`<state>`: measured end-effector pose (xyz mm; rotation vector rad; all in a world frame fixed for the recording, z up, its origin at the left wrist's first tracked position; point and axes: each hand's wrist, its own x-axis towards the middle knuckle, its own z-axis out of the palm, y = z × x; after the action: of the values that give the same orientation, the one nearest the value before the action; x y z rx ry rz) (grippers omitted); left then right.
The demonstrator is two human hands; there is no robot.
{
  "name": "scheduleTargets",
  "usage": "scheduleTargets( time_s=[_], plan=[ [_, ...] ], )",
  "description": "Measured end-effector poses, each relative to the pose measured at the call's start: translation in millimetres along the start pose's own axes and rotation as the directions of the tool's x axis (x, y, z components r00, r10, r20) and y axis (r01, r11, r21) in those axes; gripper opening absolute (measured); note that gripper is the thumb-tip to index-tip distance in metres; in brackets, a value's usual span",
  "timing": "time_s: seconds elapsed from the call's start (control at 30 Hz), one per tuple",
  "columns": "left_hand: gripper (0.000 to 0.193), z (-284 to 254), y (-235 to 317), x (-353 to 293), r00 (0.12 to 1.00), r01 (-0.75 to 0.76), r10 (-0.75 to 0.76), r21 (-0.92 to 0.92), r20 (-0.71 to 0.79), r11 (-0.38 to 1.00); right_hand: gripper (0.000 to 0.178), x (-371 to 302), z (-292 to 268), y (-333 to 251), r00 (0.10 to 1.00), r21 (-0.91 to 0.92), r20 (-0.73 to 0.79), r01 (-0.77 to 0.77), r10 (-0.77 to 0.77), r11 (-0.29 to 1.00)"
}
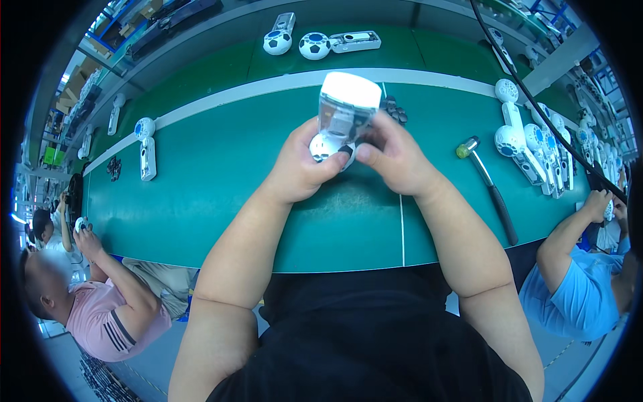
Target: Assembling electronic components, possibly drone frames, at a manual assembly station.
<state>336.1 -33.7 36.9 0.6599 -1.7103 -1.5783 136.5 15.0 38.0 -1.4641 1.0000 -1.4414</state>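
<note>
Over the green tabletop (335, 228), both my hands grip a white device with a soccer-ball-patterned round end and a long rectangular body (341, 120). Its ball end points toward me, and strong light washes out the far tip. My left hand (298, 164) closes round the ball end from the left, thumb on its near side. From the right, my right hand (398, 157) holds the same end, its thumb near the other thumb; some fingers are hidden behind the device. Just beyond my right hand lies a pile of small black parts (395, 110).
To the right, a hammer (485, 181) with a yellow-green tip lies beside a heap of similar devices (536, 144). Another device (147, 157) and black parts (114, 169) lie at left. Two devices rest on the far green strip (402, 50). Co-workers (120, 315) sit on both sides.
</note>
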Motion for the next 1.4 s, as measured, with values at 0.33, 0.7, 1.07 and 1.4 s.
scheduleTargets(
  time_s=[0.33,0.7,1.07,1.4],
  plan=[
    [0.059,2,-2,-1,0.976,-0.177,0.182,-0.049,0.117,0.983,0.048,2,-3,-12,0.934,-0.074,0.351,-0.044,0.068,0.996],
    [0.053,6,-3,-3,0.924,-0.383,0.377,0.105,0.072,0.918,0.044,1,4,-16,0.947,-0.215,0.31,0.152,-0.08,0.965],
    [0.054,-7,-13,10,0.982,-0.093,0.003,-0.469,-0.189,0.878,0.024,19,-54,-17,0.957,-0.874,-0.138,-0.24,0.256,0.423],
    [0.053,-1,-6,7,0.967,0.009,-0.082,-0.293,-0.241,0.956,0.013,14,-30,-24,0.995,-0.726,-0.086,-0.03,-0.048,0.687]
  ],
)
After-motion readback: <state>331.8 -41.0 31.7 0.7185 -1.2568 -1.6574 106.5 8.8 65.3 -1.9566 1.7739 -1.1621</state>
